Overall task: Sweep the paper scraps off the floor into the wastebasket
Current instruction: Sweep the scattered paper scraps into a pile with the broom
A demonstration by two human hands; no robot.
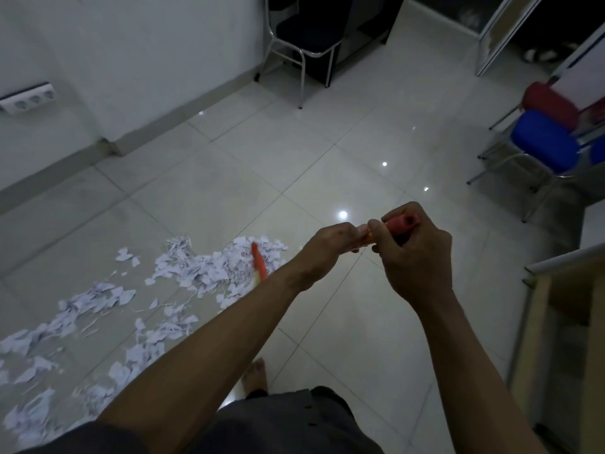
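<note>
My left hand [327,247], right hand [415,257] both grip orange broom handle [401,222]; paper scraps [196,270] strewn around its lower end, unswept; wastebasket unseen.

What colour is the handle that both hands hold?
The handle is orange-red; the head view shows it.

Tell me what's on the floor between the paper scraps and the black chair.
Head view: only bare floor tiles between the paper scraps and the black chair.
</note>
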